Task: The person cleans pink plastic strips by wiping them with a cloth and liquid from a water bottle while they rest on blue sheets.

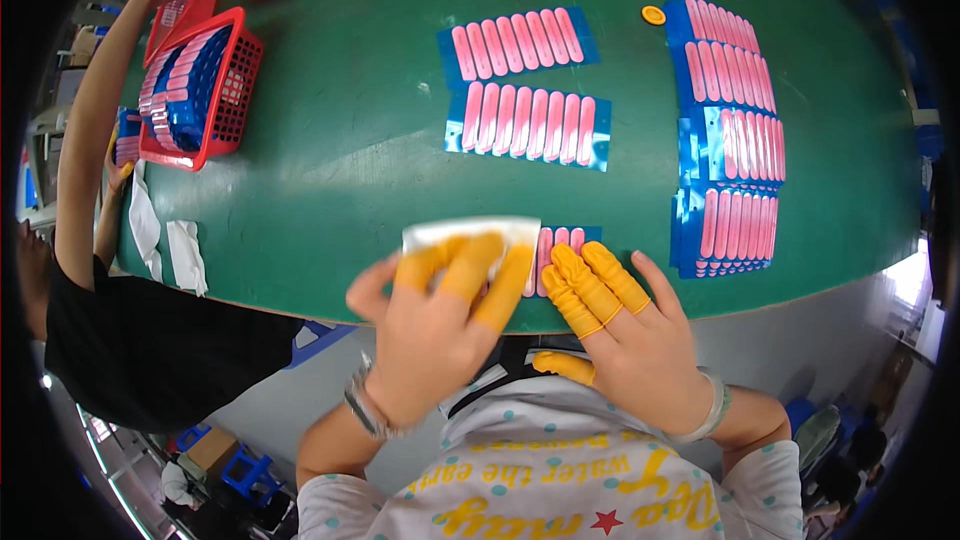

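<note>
The left hand (pixel 440 310), three fingers in orange cots, pinches a white cloth (pixel 470 232) and presses it flat over the left end of a blue tray (pixel 562 240) of pink strips at the near edge of the green counter (pixel 340 170). The right hand (pixel 625 325), also in cots, lies flat with fingers narrow on the tray's right end, holding nothing, only pinning it down. To wipe well, I judge the cloth should stay flat under the fingertips and run along the strips, while the right hand keeps the tray from sliding. The tray lies right under both hands, cloth touching it. More trays (pixel 525 120) sit far centre, a row (pixel 735 135) at right. Far left, another person's arm (pixel 95 120) reaches toward red baskets (pixel 205 90).
</note>
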The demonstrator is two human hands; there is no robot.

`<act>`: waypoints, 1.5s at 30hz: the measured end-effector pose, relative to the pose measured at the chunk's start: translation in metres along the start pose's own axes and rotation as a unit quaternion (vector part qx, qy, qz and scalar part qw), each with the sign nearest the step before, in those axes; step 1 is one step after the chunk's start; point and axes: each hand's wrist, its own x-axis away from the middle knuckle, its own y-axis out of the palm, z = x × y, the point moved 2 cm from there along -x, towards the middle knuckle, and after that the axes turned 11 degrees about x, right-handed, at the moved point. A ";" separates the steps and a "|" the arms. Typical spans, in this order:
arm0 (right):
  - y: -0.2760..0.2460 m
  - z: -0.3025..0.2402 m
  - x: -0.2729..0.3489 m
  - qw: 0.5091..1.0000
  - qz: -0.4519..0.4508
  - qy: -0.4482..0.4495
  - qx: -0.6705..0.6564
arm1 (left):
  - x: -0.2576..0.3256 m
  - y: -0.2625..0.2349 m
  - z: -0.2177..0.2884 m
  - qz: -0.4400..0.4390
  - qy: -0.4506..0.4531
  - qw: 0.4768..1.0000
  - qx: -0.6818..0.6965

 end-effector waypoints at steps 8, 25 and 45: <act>-0.005 0.012 -0.002 1.000 0.002 0.000 -0.026 | 0.028 -0.018 0.011 -0.074 -0.047 0.993 0.075; -0.002 0.011 0.003 0.999 0.041 0.016 0.006 | 0.022 -0.007 0.029 -0.063 0.022 0.997 0.044; -0.009 0.006 0.014 0.999 0.032 0.019 0.021 | -0.008 0.001 0.045 -0.040 0.021 0.999 0.008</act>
